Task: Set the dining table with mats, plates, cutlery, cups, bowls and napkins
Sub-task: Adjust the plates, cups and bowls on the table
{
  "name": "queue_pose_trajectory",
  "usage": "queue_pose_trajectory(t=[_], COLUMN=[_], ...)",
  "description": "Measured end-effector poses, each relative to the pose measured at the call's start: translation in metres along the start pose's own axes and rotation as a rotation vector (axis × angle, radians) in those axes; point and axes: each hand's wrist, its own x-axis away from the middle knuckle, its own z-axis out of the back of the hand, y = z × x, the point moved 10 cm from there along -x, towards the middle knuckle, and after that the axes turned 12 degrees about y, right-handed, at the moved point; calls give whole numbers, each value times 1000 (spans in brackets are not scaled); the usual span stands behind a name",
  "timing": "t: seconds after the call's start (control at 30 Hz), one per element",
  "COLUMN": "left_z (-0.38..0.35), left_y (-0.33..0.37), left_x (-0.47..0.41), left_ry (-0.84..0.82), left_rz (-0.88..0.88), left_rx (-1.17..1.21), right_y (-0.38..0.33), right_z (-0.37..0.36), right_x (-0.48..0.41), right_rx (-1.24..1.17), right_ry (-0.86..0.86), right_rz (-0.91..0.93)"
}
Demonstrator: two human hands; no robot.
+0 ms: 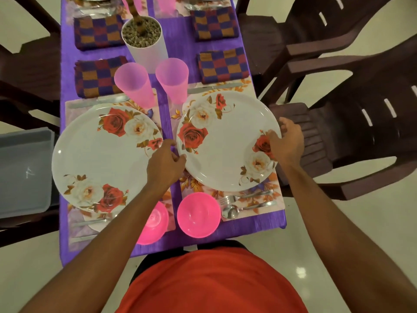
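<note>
Both hands grasp the right plate [228, 141] at centre frame: the left hand [165, 164] curls round its left rim, the right hand [287, 141] pinches its right rim, thumb on top. The plate sits over a floral mat [194, 185] — whether it rests flat I cannot tell. Just left lies a second plate [101, 159]. Below are two pink bowls [198, 214], with a fork and spoon [246, 201] at lower right. Above stand two pink cups [172, 79] between checked napkins [223, 64] — all on the purple worktop [225, 233].
</note>
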Motion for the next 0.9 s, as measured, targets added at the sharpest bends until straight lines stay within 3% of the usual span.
queue_pose_trajectory(t=[0.13,0.43,0.6,0.9], left_z=[3,-27,-29,-22], left_y=[16,14,13,9], left_x=[26,76,81,76], left_ry=[-137,-528,-565,-452], left_rz=[-132,-380,-446,-465], left_rx=[143,39,-14,-23], right_y=[-10,18,21,17], right_z=[38,37,16,23], right_x=[49,154,171,169], right_rx=[-51,140,216,264], right_ry=[67,-229,-306,-289], right_rz=[196,561,602,551])
